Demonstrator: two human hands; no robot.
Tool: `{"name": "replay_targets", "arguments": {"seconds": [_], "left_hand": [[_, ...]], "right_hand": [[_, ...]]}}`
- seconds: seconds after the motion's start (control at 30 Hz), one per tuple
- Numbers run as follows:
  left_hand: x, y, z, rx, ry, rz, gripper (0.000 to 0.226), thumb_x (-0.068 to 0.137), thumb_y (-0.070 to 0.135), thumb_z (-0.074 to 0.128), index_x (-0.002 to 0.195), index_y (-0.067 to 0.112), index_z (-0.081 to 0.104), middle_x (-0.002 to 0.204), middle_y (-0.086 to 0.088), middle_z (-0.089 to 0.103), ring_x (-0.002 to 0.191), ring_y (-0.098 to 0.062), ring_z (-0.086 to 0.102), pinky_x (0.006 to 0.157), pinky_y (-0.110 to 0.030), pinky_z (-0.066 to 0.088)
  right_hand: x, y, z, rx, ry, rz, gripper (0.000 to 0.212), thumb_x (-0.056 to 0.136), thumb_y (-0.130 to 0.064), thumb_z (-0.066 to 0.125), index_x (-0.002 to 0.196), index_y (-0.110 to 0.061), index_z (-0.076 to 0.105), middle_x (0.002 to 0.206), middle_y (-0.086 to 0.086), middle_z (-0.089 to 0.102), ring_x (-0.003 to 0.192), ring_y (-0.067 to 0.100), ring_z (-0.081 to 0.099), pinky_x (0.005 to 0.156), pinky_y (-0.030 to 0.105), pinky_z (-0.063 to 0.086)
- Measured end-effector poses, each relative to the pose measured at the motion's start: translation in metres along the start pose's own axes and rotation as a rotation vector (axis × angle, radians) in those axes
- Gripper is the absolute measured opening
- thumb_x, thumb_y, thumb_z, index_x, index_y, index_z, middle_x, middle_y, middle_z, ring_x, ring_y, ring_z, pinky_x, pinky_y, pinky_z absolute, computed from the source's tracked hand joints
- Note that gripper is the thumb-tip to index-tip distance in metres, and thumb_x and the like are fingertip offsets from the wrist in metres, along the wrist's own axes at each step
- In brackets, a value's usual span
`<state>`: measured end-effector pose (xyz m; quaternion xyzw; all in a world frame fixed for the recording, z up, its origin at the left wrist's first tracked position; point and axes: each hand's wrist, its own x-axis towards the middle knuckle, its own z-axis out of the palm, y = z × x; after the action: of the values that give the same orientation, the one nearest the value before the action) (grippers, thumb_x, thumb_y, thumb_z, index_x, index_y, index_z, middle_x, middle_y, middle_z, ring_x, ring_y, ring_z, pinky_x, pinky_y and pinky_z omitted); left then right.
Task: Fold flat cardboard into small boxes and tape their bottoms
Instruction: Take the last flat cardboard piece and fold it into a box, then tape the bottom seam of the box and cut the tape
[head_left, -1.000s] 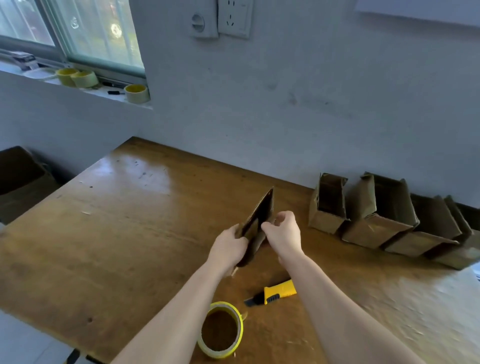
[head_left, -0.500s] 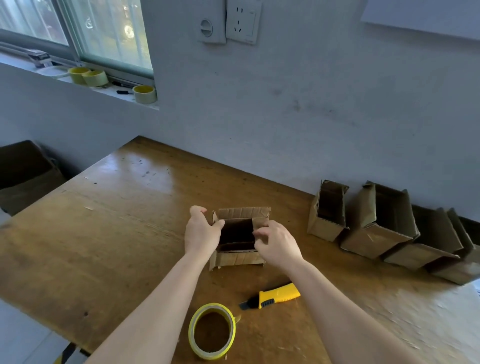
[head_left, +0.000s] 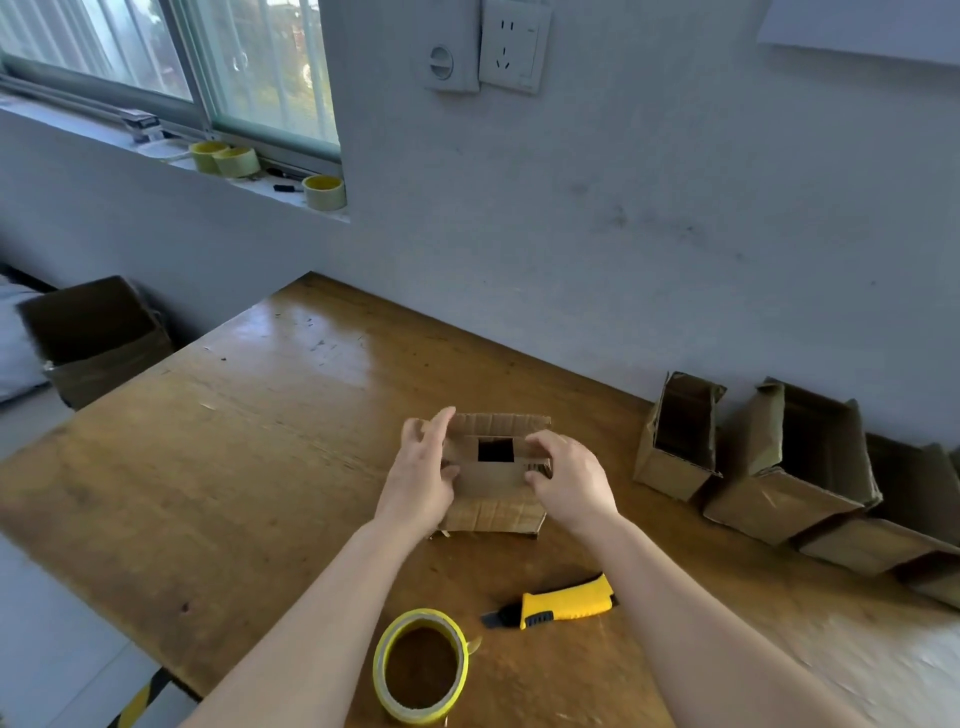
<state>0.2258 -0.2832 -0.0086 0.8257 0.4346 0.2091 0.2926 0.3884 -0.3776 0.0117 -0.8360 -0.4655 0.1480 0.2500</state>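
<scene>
Reaching fwd from the bottom edge, both forearms are converging mid-table (head_left: 208, 467). L hand (head_left: 421, 478) is cupping the left side of the small box (head_left: 493, 480), fingers fairly straight & slightly spread, thumb pressing the top. R hand (head_left: 571, 486) is arching over the right side, fingers curling together onto the right flap. The small box is sitting on the table between both palms, flaps leaving a dark square gap. Counts: 1 box in hand, 4 open boxes (head_left: 675, 441) lying along the wall at right, 1 tape roll (head_left: 422, 667) & 1 yellow cutter (head_left: 563, 604) near the arms, 3 sill rolls (head_left: 324, 191).
</scene>
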Motion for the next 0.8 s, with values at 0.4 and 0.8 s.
{"name": "replay_targets", "arguments": {"seconds": [0.4,0.8], "left_hand": [[0.015,-0.015,0.001,0.148,-0.011,0.066,0.027,0.093,0.023,0.059,0.119,0.020,0.067,0.129,0.007,0.055,0.119,-0.015,0.044,0.101,-0.030,0.038],[-0.042,-0.040,0.014,0.210,-0.728,-0.274,0.027,0.078,0.019,0.061,0.104,0.024,0.062,0.108,0.002,0.059,0.095,-0.015,0.056,0.079,-0.029,0.049]], "right_hand": [[0.004,-0.008,0.017,-0.292,-0.043,-0.195,0.040,0.099,-0.014,0.047,0.139,-0.022,0.053,0.151,-0.001,0.043,0.142,0.016,0.032,0.118,0.032,0.021],[-0.004,-0.010,0.030,-0.245,0.011,-0.206,0.038,0.104,-0.021,0.040,0.140,-0.015,0.050,0.154,0.002,0.038,0.145,0.012,0.027,0.114,0.022,0.025]]}}
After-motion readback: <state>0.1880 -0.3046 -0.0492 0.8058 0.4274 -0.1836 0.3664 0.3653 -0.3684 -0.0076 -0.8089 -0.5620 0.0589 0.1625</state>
